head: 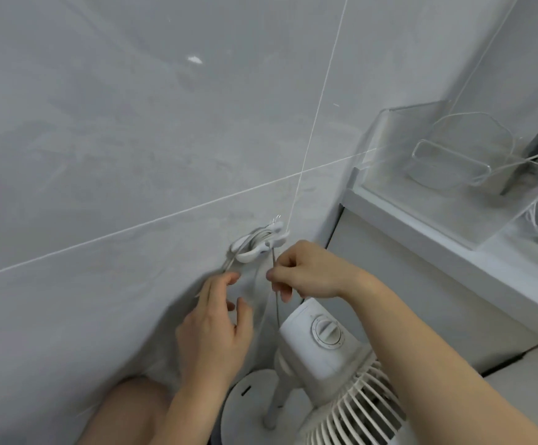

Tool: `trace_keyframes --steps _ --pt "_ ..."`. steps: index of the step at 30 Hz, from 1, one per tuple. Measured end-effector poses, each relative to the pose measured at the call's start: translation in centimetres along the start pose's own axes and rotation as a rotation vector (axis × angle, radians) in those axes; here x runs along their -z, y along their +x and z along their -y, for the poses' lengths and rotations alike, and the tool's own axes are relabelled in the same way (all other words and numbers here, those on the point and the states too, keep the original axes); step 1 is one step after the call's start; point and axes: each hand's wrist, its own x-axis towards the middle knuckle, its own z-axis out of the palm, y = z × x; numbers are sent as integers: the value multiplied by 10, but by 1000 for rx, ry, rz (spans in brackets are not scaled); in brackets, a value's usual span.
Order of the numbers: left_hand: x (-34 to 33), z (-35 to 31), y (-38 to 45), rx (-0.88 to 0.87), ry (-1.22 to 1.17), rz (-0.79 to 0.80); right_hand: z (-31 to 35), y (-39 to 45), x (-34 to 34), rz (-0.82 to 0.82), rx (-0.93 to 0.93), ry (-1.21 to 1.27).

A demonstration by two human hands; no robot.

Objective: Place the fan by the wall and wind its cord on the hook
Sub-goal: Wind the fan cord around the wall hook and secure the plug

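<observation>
We look down at a white fan (322,358) that stands on the floor close to the grey tiled wall (132,139), its round base (248,399) near the foot of the wall and its ribbed grille (357,415) turned toward us at the lower edge of the view. A round dial (326,330) sits on top of the motor housing.

On the wall, just above the fan, we see a white hook (259,244) with several loops of the pale cord (276,303) already laid over it. From the hook one strand drops straight down toward the fan.

Our right hand (306,274) is closed in a pinch on that strand just below the hook, thumb and forefinger pressed together on the cord. Our left hand (216,326) is to the left of it, fingers loosely spread and half curled; its fingertips reach toward the loops hanging from the hook's left side, though we cannot tell whether they touch them.

At the right, a white ledge (421,232) carries a clear plastic box (447,175) with thin white wires beside it. A bare knee (126,412) shows at the bottom edge.
</observation>
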Motion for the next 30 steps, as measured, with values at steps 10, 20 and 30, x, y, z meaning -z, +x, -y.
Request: trace_keyframes --steps 10,20,30 --pt "-15 -15 4 169 -184 209 2 11 -14 94 -32 -190" --pt "-21 -35 40 -56 85 350 -21 23 -10 9 -175 -365" --pt "-14 -52 48 -110 219 506 -23 31 -5 -194 -91 -303"
